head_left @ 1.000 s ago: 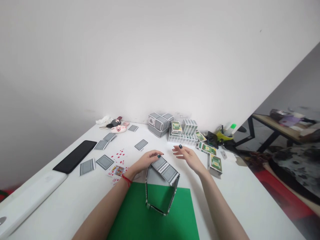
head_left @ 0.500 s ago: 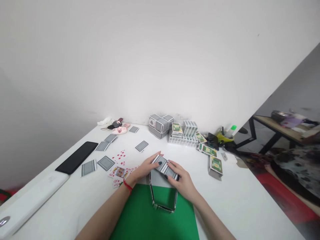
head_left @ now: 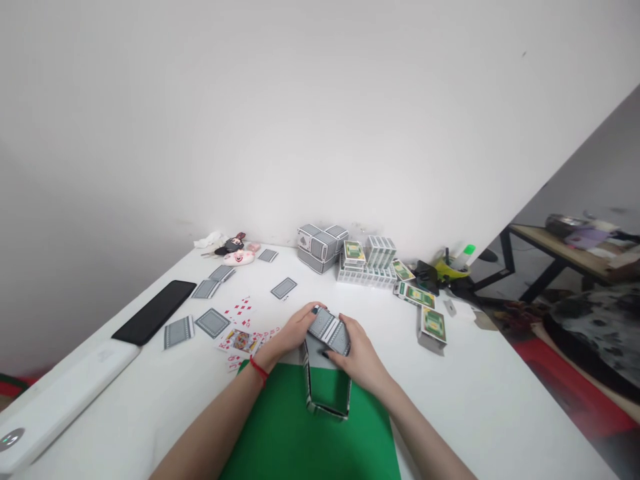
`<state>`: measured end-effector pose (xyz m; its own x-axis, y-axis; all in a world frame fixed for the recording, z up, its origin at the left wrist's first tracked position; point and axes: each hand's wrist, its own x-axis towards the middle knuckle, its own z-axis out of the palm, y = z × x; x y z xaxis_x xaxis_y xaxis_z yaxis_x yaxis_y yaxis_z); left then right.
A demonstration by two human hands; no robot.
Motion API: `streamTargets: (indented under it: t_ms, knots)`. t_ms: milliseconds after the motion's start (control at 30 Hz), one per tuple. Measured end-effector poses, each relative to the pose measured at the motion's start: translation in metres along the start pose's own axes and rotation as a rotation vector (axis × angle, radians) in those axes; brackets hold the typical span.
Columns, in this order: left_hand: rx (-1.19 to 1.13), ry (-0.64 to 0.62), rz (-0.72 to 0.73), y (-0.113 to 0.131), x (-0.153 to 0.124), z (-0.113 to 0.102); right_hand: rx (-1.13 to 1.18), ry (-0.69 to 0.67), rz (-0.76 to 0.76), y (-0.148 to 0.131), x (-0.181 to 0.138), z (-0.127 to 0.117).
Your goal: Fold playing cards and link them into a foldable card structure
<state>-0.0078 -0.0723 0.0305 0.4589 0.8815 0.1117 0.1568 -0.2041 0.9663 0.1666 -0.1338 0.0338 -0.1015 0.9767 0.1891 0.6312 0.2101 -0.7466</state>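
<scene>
A long frame of folded playing cards rests over the green mat, its near part an open-centred loop and its far end covered by patterned grey card backs. My left hand is closed round the far left edge of this frame, a fingertip at its top corner. On the other side, my right hand grips the right edge, with the thumb near the inner side of the covered end. Part of the frame's far side is hidden behind my fingers.
Loose playing cards lie to the left, beside a black phone-like slab and a long white device. A folded-card block and stacked card boxes stand by the wall. One card box is at right.
My fingers have shifted on the folded cards, uncovering more of the top. My right hand's fingers have drawn back to the right edge, and the frame has turned slightly.
</scene>
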Motion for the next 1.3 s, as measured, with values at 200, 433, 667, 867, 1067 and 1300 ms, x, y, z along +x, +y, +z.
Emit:
streamTargets:
  t_ms: [200, 433, 667, 867, 1067, 1300]
  knots:
    - [-0.025, 0.018, 0.010, 0.003, -0.001, 0.004, -0.039, -0.028, -0.008, -0.004, 0.002, 0.001]
    - [0.039, 0.013, 0.032, 0.002, 0.000, 0.004, -0.035, -0.039, -0.030, -0.005, 0.004, 0.001]
    - [0.033, 0.013, 0.057, -0.003, 0.002, 0.003, -0.024, -0.033, -0.039, -0.008, 0.005, 0.000]
    - [0.017, 0.028, 0.043, -0.004, 0.004, 0.003, -0.023, -0.018, -0.059, -0.004, 0.006, 0.001]
    - [-0.008, 0.049, 0.030, -0.007, 0.008, 0.003, -0.005, 0.002, -0.069, -0.001, 0.008, 0.002]
    - [-0.038, 0.073, 0.058, -0.013, 0.009, 0.005, 0.027, 0.030, -0.092, 0.000, 0.009, 0.003]
